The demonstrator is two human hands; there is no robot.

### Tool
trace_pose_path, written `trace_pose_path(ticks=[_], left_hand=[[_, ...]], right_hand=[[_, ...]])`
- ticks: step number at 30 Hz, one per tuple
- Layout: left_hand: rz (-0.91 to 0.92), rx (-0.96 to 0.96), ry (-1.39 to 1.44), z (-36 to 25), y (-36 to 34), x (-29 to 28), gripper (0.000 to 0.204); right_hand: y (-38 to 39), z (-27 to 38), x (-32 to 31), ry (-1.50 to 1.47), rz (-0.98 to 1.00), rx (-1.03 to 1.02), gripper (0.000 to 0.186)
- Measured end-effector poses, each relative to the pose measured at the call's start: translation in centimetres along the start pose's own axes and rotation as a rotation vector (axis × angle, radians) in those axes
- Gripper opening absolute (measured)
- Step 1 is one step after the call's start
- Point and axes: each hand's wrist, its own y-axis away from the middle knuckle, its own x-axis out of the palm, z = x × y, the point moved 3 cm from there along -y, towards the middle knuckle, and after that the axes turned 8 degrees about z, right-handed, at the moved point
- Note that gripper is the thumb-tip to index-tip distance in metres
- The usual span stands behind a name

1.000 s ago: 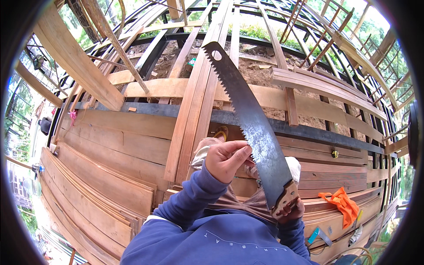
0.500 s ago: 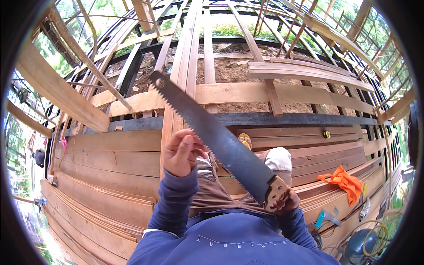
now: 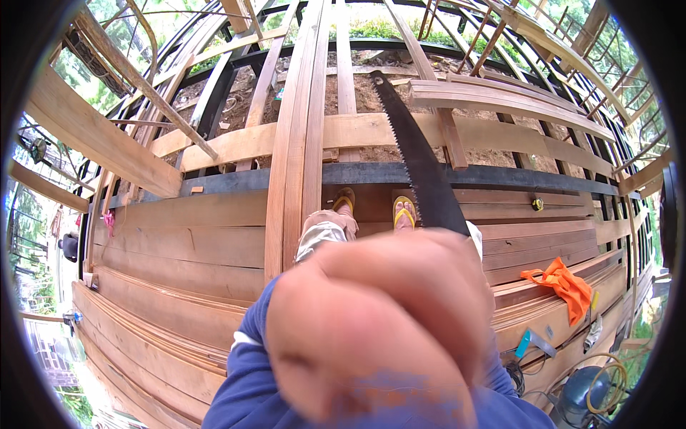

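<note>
My left hand [image 3: 379,329] is raised very close to the camera, blurred, and fills the lower middle; its fingers look bunched together, with the blue sleeve [image 3: 243,365] below it. From behind it a long dark hand saw blade [image 3: 418,164] sticks up and to the left, teeth facing left. The saw's handle and my right hand are hidden behind the left hand. Just past the hand I see my feet in yellow sandals [image 3: 404,211] on the wooden planks [image 3: 179,236].
A bundle of long thin wooden strips [image 3: 296,143] runs away from me over a black steel beam [image 3: 236,179]. Bare earth lies beyond, under a wood frame. An orange cloth [image 3: 568,286], a blue-handled tool [image 3: 525,342] and a round blue-grey canister [image 3: 582,393] lie at right.
My left hand has left the saw blade and come up right in front of the camera. The blade has swung from leaning left to more upright. The view has tipped down to my feet.
</note>
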Motion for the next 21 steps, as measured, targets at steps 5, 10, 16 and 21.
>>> trace_pose_path(ticks=[5,10,16,21], left_hand=[[0.340,0.150,0.568,3.4,-4.0,3.0,0.013],[0.429,0.145,0.722,5.0,-5.1,4.3,0.016],[0.374,-0.103,0.659,10.3,-4.8,5.4,0.020],[-0.004,-0.879,-0.207,16.8,4.8,-1.7,0.011]], right_hand=[[1.4,-0.2,-1.0,-0.115,-0.013,-0.054,0.035],[2.0,0.2,0.9,-0.128,-0.218,-0.094,0.034],[2.4,1.4,-0.4,-0.305,-0.129,-0.118,0.023],[6.1,7.2,-1.4,0.049,-0.164,-0.475,0.023]])
